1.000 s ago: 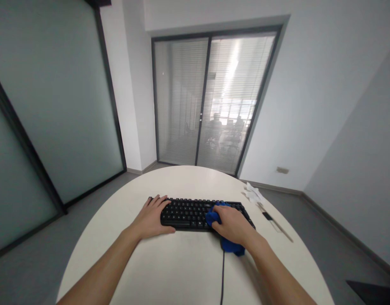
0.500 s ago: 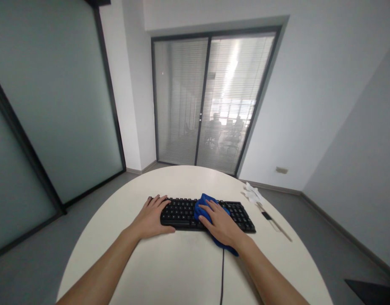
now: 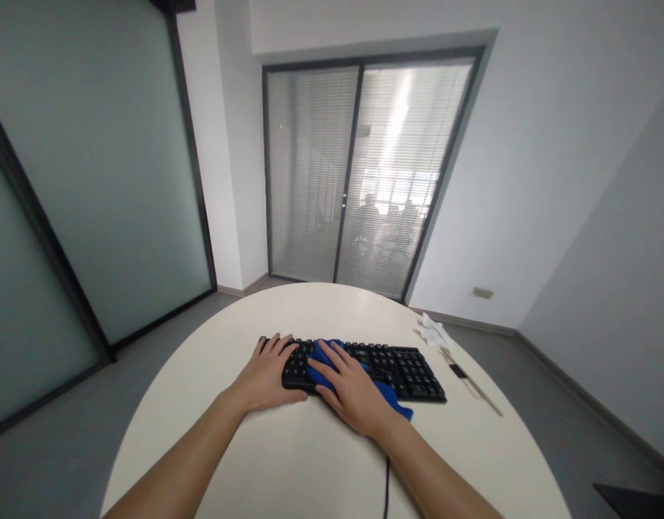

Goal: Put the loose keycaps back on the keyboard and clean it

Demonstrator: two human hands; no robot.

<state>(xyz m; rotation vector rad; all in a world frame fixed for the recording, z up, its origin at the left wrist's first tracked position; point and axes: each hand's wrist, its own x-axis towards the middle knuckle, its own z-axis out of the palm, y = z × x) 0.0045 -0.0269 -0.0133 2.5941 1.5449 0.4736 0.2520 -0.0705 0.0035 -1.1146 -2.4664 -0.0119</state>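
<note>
A black keyboard point(image 3: 421, 375) lies on the round white table point(image 3: 288, 461). Over its left end rests my left hand point(image 3: 267, 376), fingers spread across the keys and thumb along the front edge. My right hand point(image 3: 349, 388) presses a blue cloth point(image 3: 392, 401) onto the keys left of the middle, close beside my left hand. Part of the cloth trails out to the right, over the keyboard's front edge. Keys under the cloth and both hands are hidden.
A dark cable point(image 3: 386, 484) runs toward me beneath my right forearm. At the table's right edge lies a thin stick point(image 3: 484, 396) with a black band, and crumpled white material point(image 3: 432, 331) at its far end. Glass doors with blinds point(image 3: 358, 173) stand beyond.
My right hand has slid the blue cloth leftward along the keyboard, toward my left hand, uncovering keys in the middle. My left hand stays on the left end; the view has shifted slightly.
</note>
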